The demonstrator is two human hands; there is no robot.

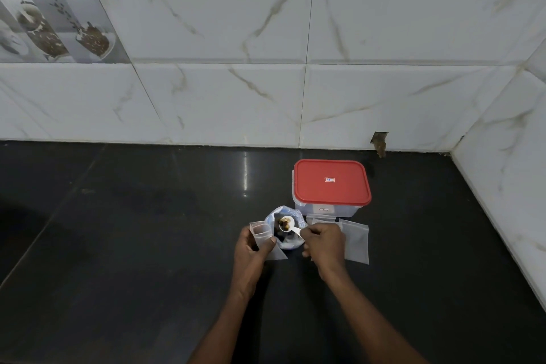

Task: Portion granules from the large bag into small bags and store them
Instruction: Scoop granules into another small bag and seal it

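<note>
On the black worktop (pixel 147 245), the left hand (pixel 251 247) held a small bag (pixel 260 232) upright, fingers curled round it, mouth open. The right hand (pixel 325 242) pinched a white scoop (pixel 291 226) of brown granules (pixel 285 226) over the large bag (pixel 291 213), just beside. Spare bags (pixel 356 242) lay before a red-lidded box (pixel 332 183).

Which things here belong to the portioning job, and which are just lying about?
Job: large blue-and-white plastic bag of brown granules; white plastic scoop in the right hand; small clear plastic bag in the left hand; flat spare clear bags; clear plastic box with red lid, likely storage.
Just surroundings: black stone counter; white marbled wall tiles.
</note>
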